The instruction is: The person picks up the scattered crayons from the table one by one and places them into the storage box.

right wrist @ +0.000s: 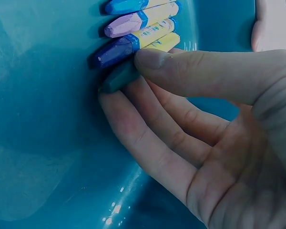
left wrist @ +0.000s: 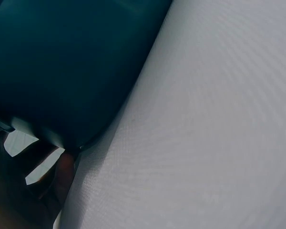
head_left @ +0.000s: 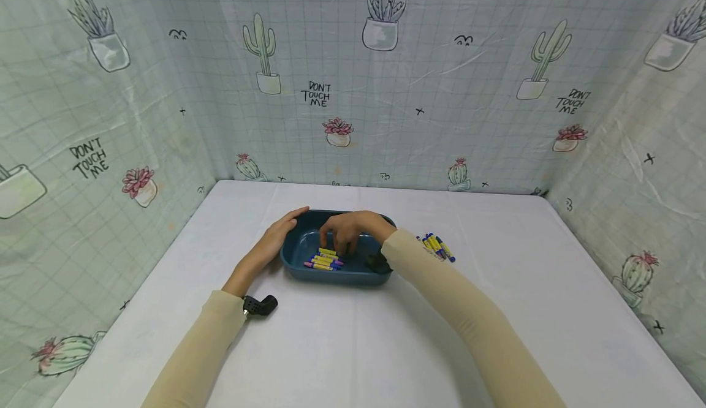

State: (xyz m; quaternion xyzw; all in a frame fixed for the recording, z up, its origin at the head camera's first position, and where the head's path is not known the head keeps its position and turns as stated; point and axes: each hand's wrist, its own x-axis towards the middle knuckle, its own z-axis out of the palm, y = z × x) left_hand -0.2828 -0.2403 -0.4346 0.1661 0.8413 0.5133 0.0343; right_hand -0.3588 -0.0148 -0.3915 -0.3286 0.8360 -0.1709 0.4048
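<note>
The right hand [head_left: 349,230] reaches into a blue plastic bin [head_left: 336,278] and pinches a dark green crayon [right wrist: 121,76] between the thumb and the fingers beneath it. That crayon is inside the bin, at the end of a row of crayons [head_left: 325,260]; its dull, deep green tip protrudes from the grip, while the thumb covers most of its middle and a bit of yellow wrapper shows beyond. Just beside it lies a dark blue crayon [right wrist: 114,53], blunt and tapered, with a scuffed tip, a blue band and a printed yellow wrapper. Next come a lilac crayon [right wrist: 124,25], its tip faceted and chalky, and a bright blue crayon [right wrist: 126,5] cut off by the top of the right wrist view. Whether the green one touches its neighbour cannot be told.

The left hand [head_left: 276,236] rests against the bin's left end, fingers extended toward its far left corner.

The bin stands on a white tabletop [head_left: 551,285], near the far edge and slightly left of the middle. Toward the tabletop's right edge from the bin, a second group of crayons [head_left: 439,248] lies side by side at a slant, yellow-wrapped with blue ends, partly behind the right sleeve [head_left: 469,316].
</note>
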